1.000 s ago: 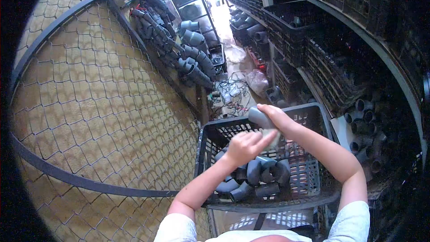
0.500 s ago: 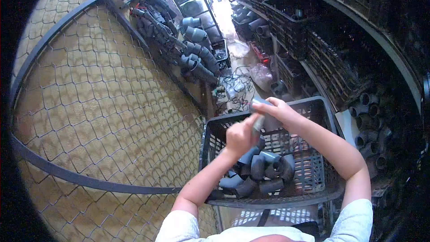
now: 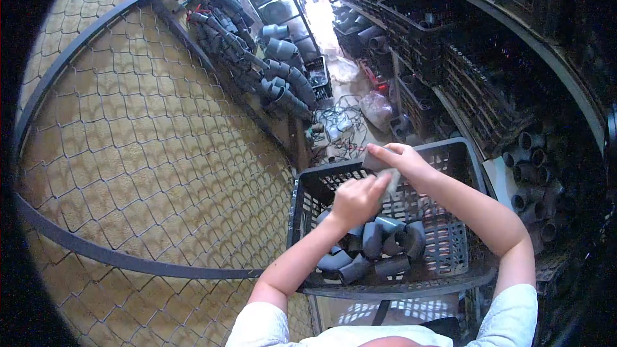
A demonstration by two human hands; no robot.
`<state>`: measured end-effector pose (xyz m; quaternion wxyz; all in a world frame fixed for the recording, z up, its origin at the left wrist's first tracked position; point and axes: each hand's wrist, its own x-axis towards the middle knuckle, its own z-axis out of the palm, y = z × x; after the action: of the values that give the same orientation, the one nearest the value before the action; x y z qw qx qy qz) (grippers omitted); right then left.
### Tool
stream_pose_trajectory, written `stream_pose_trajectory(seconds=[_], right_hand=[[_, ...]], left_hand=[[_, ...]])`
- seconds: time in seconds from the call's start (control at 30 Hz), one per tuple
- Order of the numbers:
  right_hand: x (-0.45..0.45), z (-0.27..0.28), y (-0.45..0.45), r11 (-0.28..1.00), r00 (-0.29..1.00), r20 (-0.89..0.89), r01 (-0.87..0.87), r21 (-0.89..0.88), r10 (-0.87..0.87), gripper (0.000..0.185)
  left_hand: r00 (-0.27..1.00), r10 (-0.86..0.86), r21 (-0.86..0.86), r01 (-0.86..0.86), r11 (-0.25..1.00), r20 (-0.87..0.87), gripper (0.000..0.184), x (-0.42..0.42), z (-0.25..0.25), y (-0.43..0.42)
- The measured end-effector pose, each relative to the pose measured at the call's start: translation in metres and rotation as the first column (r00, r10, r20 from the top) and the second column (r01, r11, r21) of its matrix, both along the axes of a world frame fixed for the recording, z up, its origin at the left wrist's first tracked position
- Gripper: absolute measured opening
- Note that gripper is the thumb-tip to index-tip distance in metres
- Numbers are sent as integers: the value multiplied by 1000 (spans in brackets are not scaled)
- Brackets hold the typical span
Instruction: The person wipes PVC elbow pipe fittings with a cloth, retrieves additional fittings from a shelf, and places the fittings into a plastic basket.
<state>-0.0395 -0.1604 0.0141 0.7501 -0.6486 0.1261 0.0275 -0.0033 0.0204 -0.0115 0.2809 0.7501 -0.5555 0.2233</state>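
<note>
Above a black plastic crate [image 3: 475,199], my right hand [image 3: 406,162] grips a grey pipe fitting [image 3: 373,162], partly covered by the fingers. My left hand [image 3: 357,202] is closed on a pale cloth [image 3: 391,181], just below and against or very near the fitting; the exact contact is blurred. Several grey elbow fittings lie in a heap on the crate's floor beneath my left hand, among them an elbow [image 3: 372,240] near the middle and a dark one [image 3: 392,266] at the front.
Chain-link mesh [image 3: 154,154] in a metal frame fills the left side. Grey pipe fittings [image 3: 283,90] are piled beyond it. Shelves with black crates [image 3: 411,38] line the right, above stacked fittings [image 3: 530,173]. Tangled cables [image 3: 340,122] and a plastic bag [image 3: 377,109] lie ahead.
My left hand has shifted right and slightly down with the cloth. The fitting in my right hand has turned, its end now tipped lower. The elbows in the crate stay put.
</note>
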Motion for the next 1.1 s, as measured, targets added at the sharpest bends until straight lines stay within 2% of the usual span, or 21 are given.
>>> stream_pose_trajectory(seconds=[0.07, 0.1, 0.13, 0.2, 0.23, 0.3, 0.33, 0.4, 0.43, 0.47, 0.57, 0.67, 0.73, 0.77, 0.87, 0.93, 1.0, 1.03, 1.07, 1.1], right_hand=[[-3, 9, 2, 998, 999, -41, 12, 56, -10, 59], [-1, 6, 2, 995, 997, -62, 44, 87, -39, 58], [1, 6, 3, 990, 994, -80, 77, 118, -68, 58], [1, 10, 1, 996, 999, -40, 26, 85, -23, 59], [0, 8, 2, 998, 999, -12, 33, 51, -33, 60], [1, 3, 2, 998, 998, 33, 53, -30, -52, 62], [0, 7, 0, 1000, 1000, -11, 28, 0, -28, 62], [-4, 17, -1, 997, 995, -99, -12, 71, 19, 62], [0, 9, 1, 999, 994, -108, 28, 41, -23, 63], [2, 2, 1, 999, 993, -114, 11, 35, -7, 64], [1, 6, 1, 1000, 995, -101, -14, -3, 14, 63], [1, 2, 6, 998, 998, -40, 56, -22, -57, 59], [-4, 11, 4, 999, 993, -107, 40, -16, -41, 58], [-7, 16, 4, 999, 990, -139, 33, -10, -34, 58], [-1, 1, 2, 999, 992, -124, -6, 46, 11, 56], [3, -7, -1, 999, 995, -101, -23, 30, 26, 55], [3, -6, -3, 1000, 995, -95, -2, -26, -1, 55], [3, -4, -2, 1000, 996, -89, -11, 7, 11, 56], [4, -1, -2, 1000, 995, -97, -20, 10, 20, 55], [4, 1, -3, 999, 994, -106, -29, 17, 30, 55]], left_hand=[[990, 138, -27, -137, 990, 33, 45, 17, -3, 5], [978, 196, -98, -202, 975, -70, 43, 23, -3, 6], [977, 189, -201, -206, 958, -101, 43, 25, 1, 2], [982, 191, -71, -190, 979, 2, 46, 20, -5, 7], [995, 96, 24, -96, 995, 2, 49, 9, 2, 6], [997, 46, 63, -49, 997, 56, 50, -2, 5, 3], [996, 28, 90, -36, 995, 90, 48, 0, 9, 3], [985, 162, -39, -160, 986, 58, 46, 19, 4, 4], [971, 238, -64, -238, 969, -10, 44, 24, 4, 4], [972, 231, -112, -234, 966, -35, 47, 28, 3, 4], [994, 105, -7, -105, 994, 36, 49, 6, 6, 0], [992, 95, 40, -99, 994, 80, 46, -1, 14, -1], [975, 220, -19, -220, 975, -19, 42, 15, 14, -1], [952, 280, -4, -283, 959, -124, 39, 21, 14, 0], [968, 194, -42, -203, 978, -160, 39, 13, 10, 0], [971, 57, -19, -63, 998, -230, 46, -3, 8, -3], [983, -101, 98, 117, 988, -155, 49, -6, 9, -1], [992, -121, 127, 126, 984, -42, 50, -3, 16, 0], [998, -68, 137, 67, 988, 1, 47, 2, 19, 2], [999, -6, 54, 9, 999, -44, 47, 9, 16, 2]])
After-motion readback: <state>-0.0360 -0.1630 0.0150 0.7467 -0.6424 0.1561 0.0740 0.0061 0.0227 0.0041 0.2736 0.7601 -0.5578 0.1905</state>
